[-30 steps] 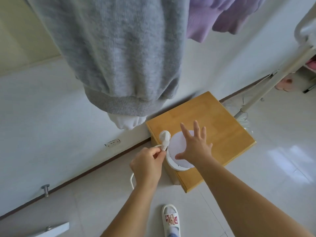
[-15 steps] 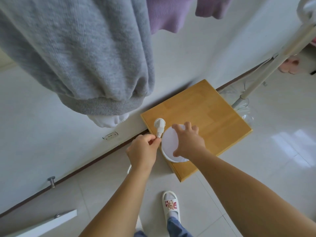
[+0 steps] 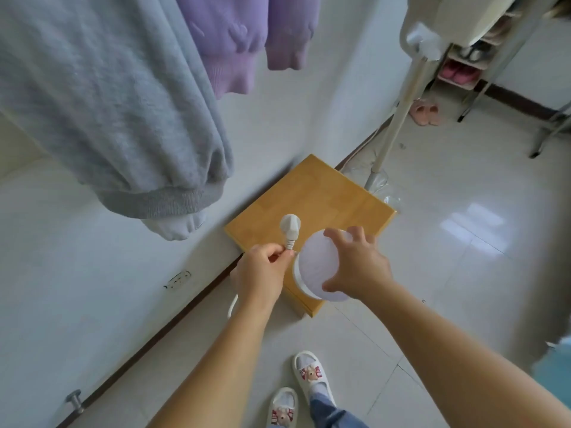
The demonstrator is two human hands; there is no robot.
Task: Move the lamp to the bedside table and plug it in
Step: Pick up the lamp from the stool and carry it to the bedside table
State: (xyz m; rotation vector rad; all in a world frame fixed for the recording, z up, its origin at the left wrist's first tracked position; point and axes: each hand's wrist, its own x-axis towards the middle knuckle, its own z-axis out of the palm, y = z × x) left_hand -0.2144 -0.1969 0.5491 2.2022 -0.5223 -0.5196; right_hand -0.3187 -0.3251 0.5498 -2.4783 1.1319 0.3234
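Observation:
A round white lamp (image 3: 315, 263) sits at the near corner of the wooden bedside table (image 3: 321, 199), seen from above. My right hand (image 3: 355, 267) grips its shade from the right side. My left hand (image 3: 261, 273) pinches the white cord just below the plug (image 3: 290, 227), which points up over the table's left edge. The cord (image 3: 231, 305) loops down under my left wrist. A wall socket (image 3: 178, 279) sits low on the white wall, to the left of the table.
A grey sweater (image 3: 108, 97) and a purple one (image 3: 241, 41) hang overhead by the wall. A white stand pole (image 3: 392, 125) rises right of the table. A shoe rack (image 3: 463, 66) stands far right. My slippered feet (image 3: 309, 375) are on the tiled floor. A door stop (image 3: 74, 400) sits at the bottom left.
My right hand has closed around the lamp shade from an open spread. The view has shifted right, and the lamp now sits slightly more over the table's near corner.

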